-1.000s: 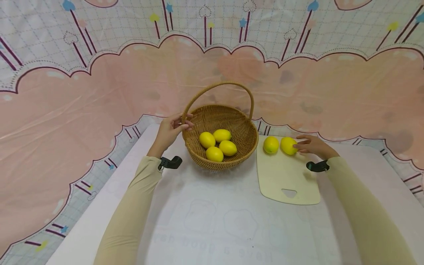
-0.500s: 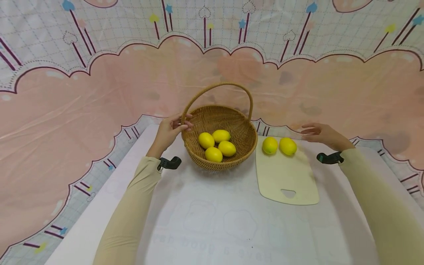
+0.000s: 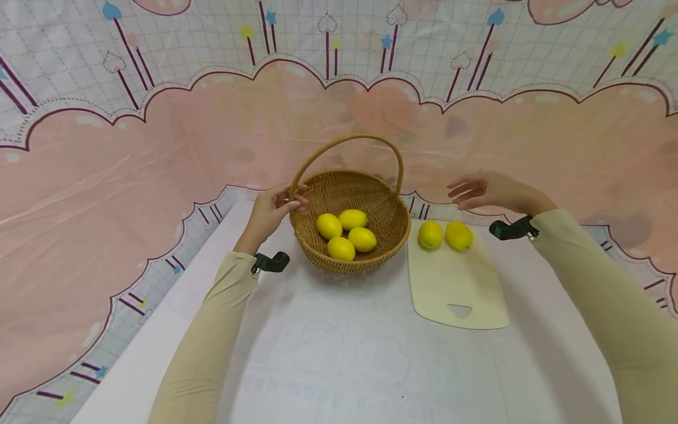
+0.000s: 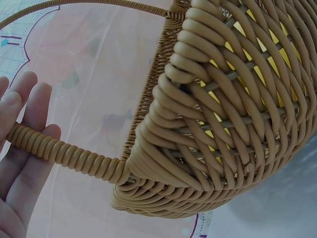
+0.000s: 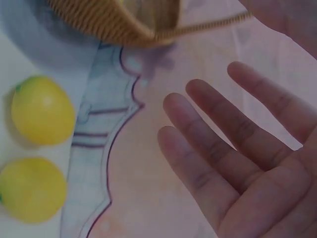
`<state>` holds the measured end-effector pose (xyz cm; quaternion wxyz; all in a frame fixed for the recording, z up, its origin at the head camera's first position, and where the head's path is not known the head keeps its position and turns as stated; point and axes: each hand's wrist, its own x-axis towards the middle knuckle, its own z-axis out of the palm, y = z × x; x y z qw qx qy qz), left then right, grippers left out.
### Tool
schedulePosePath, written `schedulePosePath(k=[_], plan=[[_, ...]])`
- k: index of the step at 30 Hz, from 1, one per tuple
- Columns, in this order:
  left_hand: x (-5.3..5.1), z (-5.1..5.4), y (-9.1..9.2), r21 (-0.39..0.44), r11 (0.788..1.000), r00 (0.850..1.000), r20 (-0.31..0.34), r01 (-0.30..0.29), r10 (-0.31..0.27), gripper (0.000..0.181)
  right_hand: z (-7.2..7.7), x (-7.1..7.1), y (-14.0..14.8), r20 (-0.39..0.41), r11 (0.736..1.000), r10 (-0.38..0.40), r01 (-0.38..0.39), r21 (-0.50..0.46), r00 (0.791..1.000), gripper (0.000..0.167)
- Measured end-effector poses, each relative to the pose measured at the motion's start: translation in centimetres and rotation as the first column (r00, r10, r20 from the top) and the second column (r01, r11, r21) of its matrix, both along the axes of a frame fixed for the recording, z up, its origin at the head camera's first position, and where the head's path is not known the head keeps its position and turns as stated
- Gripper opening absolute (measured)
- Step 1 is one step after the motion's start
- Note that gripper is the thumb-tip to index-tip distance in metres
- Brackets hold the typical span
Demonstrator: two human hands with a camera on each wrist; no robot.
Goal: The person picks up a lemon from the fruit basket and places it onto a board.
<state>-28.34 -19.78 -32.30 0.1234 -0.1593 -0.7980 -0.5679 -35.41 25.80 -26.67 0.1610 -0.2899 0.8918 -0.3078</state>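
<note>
A brown wicker basket [image 3: 384, 221] with an arched handle [image 4: 74, 157] stands at the middle back, several lemons [image 3: 341, 249] inside. My left hand [image 3: 270, 209] holds the lower left end of that handle, thumb on one side and fingers behind it. To the right, two lemons lie side by side on a cream cutting board [image 3: 455, 282]: a left one [image 5: 42, 110] and a right one [image 3: 459, 235]. My right hand [image 3: 479, 191] is in the air above and behind them, fingers spread and holding nothing, touching neither lemon.
The white table [image 3: 318, 347] carries faint printed drawings and letters. A pink and white patterned cloth [image 3: 185, 135] rises behind it and along the left side. The board's slot [image 3: 459, 310] faces the front.
My right hand has left the right lemon, first moving up and right, then back left and higher. Both lemons stay on the board. My left hand keeps its place on the handle.
</note>
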Motion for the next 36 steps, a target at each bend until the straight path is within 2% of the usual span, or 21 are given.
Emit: schedulePosePath(k=[7, 11, 14, 19, 26, 28, 36], plan=[[0.1, 0.0, 0.0, -0.001, 1.000, 1.000, -0.012, 0.006, -0.006, 0.036, 1.0, -0.4, -4.8, 0.084, 0.991, 0.132, -0.133, 0.016, 0.988, 0.054], [0.1, -0.1, -0.1, -0.011, 1.000, 1.000, -0.012, 0.001, -0.002, 0.036, 0.9, -0.7, -7.9, 0.146, 0.978, 0.206, -0.210, 0.011, 0.968, 0.055], [0.2, 0.0, -0.1, 0.003, 1.000, 1.000, -0.007, 0.002, -0.001, 0.035, 0.6, -1.0, -10.0, 0.154, 0.970, 0.231, -0.239, 0.036, 0.961, 0.054], [0.2, 0.1, 0.0, 0.027, 1.000, 1.000, 0.003, 0.007, -0.007, 0.034, -0.2, -1.3, -12.9, 0.139, 0.963, 0.225, -0.242, 0.120, 0.964, 0.053], [0.0, 0.0, 0.1, 0.024, 1.000, 1.000, -0.004, 0.006, -0.006, 0.033, -2.2, -2.3, -16.0, 0.233, 0.969, 0.201, -0.228, 0.097, 0.952, 0.052], [0.0, 0.0, 0.0, 0.028, 1.000, 1.000, -0.005, 0.014, -0.014, 0.033, -2.8, -2.6, -16.7, 0.237, 0.968, 0.192, -0.224, 0.117, 0.952, 0.051], [-0.2, 0.2, -0.2, 0.020, 0.999, 0.999, 0.026, 0.032, -0.032, 0.036, -4.5, -3.4, -18.0, 0.322, 0.973, 0.134, -0.186, 0.136, 0.937, 0.048]])
